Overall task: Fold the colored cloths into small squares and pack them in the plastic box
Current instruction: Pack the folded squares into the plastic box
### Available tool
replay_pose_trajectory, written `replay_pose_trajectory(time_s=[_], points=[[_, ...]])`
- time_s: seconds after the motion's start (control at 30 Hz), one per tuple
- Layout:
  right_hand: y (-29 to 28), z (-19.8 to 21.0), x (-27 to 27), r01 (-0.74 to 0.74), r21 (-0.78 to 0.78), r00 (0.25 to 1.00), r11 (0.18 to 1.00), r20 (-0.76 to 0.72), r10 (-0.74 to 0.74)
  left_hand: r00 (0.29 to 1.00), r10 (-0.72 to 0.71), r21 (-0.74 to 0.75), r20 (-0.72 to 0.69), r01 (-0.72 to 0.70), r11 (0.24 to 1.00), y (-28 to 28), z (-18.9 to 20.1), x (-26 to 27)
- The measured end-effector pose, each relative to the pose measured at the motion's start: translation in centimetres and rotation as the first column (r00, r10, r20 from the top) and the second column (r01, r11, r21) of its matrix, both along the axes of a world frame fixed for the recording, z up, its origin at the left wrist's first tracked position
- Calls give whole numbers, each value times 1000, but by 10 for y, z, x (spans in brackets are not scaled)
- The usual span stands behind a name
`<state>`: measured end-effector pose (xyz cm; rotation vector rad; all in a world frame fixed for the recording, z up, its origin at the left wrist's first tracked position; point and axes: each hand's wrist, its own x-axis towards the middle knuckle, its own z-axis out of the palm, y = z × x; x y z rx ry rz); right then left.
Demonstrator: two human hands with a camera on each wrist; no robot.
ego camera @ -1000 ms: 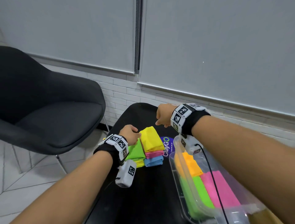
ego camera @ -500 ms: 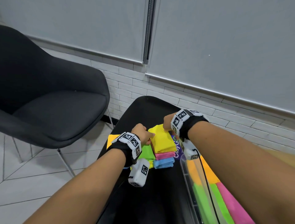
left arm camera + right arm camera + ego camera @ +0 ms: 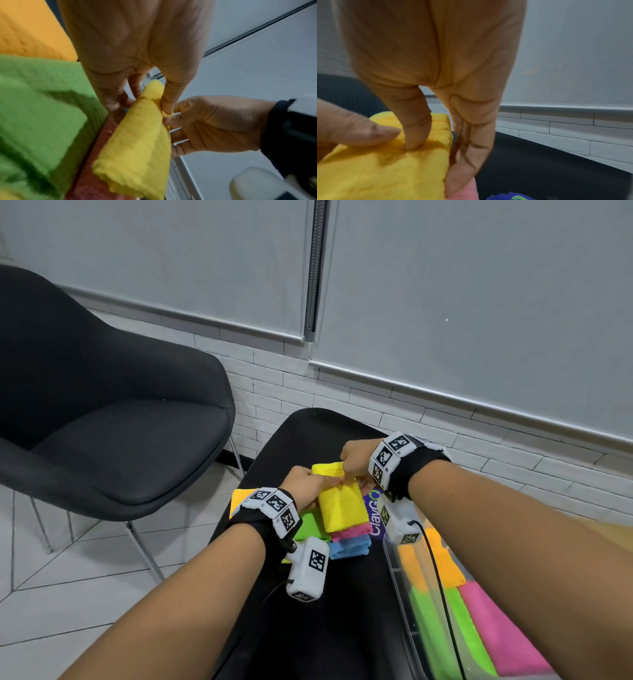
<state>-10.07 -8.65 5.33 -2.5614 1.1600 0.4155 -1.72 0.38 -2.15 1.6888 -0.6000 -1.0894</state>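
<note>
On the black table (image 3: 342, 611) | both hands pinch yellow cloth (image 3: 342, 505) atop pile: left hand (image 3: 305, 482), right hand (image 3: 356, 455) | plastic box (image 3: 407, 604) part-filled | pink, blue, green cloths unpacked

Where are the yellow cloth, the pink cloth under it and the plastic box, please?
yellow cloth (image 3: 343, 508): head view, middle of its top face.
pink cloth (image 3: 352, 531): head view, near folded edge showing below the yellow one.
plastic box (image 3: 404, 583): head view, its clear left wall.
</note>
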Motion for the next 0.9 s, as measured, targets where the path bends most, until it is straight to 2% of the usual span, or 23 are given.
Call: replay_pose_trajectory(time_s=[0.1, 0.27, 0.5, 0.6, 0.7, 0.8, 0.9], points=[[1, 11, -5, -12, 50, 998, 999, 58, 10, 999, 18, -75, -33, -21, 997, 0, 3, 2], [1, 39, -29, -17, 221, 977, 975, 212, -31, 999, 43, -173, 13, -40, 984, 10, 47, -17], [-12, 78, -100, 67, 259, 942, 963, 302, -147, 996, -80, -290, 37, 87, 953, 7, 87, -69], [-22, 80, -141, 136, 177, 943, 975, 279, -182, 977, -165, -214, 135, 191, 958, 4, 85, -93], [-24, 75, -177, 207, 62, 958, 976, 190, -215, 907, -273, -20, 322, 295, 955, 0, 71, -111], [-22, 62, -194, 200, -118, 980, 973, 40, -197, 852, -301, 83, 428, 295, 952, -6, 61, -122], [-16, 48, -193, 157, -201, 985, 967, -44, -169, 843, -305, 121, 444, 281, 952, -10, 57, -123]])
